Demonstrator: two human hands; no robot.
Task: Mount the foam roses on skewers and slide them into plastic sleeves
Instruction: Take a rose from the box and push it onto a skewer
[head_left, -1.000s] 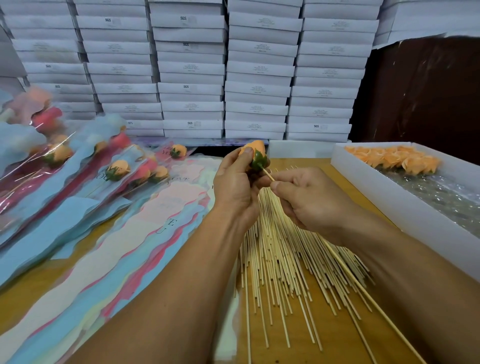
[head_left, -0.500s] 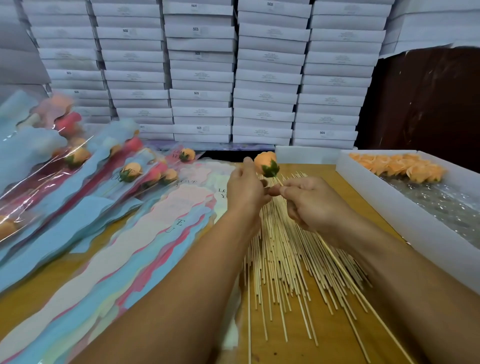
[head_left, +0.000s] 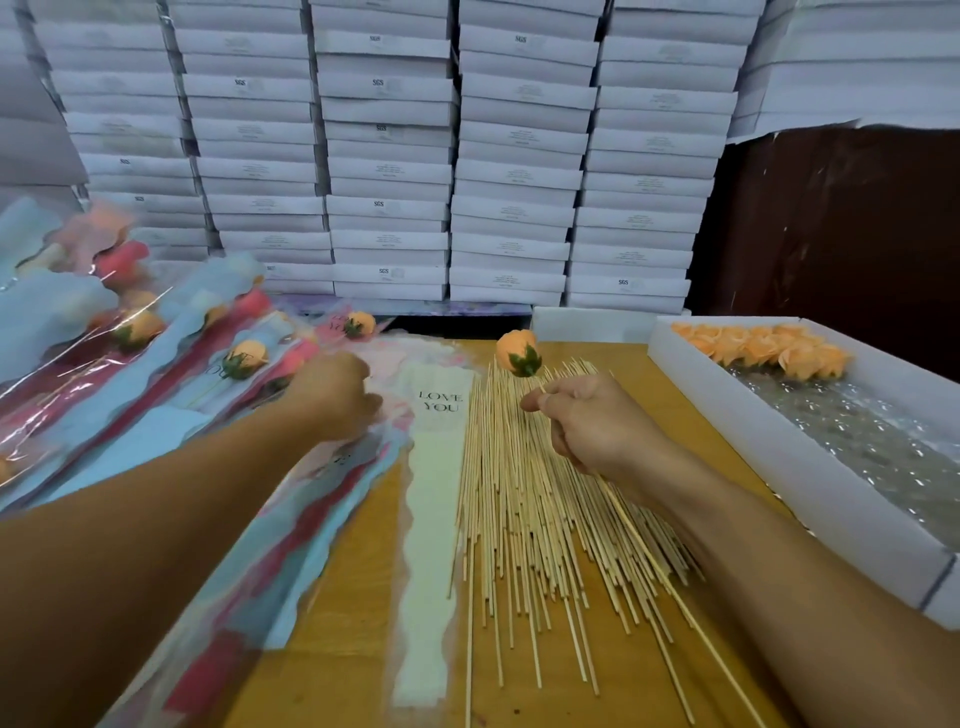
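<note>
The left hand (head_left: 332, 397) has let go of the rose and swung away to the pile of plastic sleeves (head_left: 291, 519) fanned across the left of the bench (head_left: 353, 597). A second ago both hands were together at the flower, seating it on its stick; now only the right hand (head_left: 597, 421) has it. Its grip is clamped on the skewer (head_left: 670, 582), thumb and fingers pinched just under the bloom, and the peach foam rose (head_left: 518, 353) stands on the tip, above the loose bundle of bare skewers (head_left: 524, 509) lying on the wood.

That tells me the mounting step for this flower is done and the sleeving step is starting. The left hand is blurred with motion and rests on the top sleeves; whether its grip has closed on one I cannot tell.

One white sleeve printed LOVE YOU (head_left: 434, 519) lies apart, just beside the skewers. Finished roses in their sleeves (head_left: 156, 374) are heaped at the far left, and the white tray (head_left: 779, 467) on the right holds more peach blooms (head_left: 763, 348) waiting. Plenty of the job remains.
</note>
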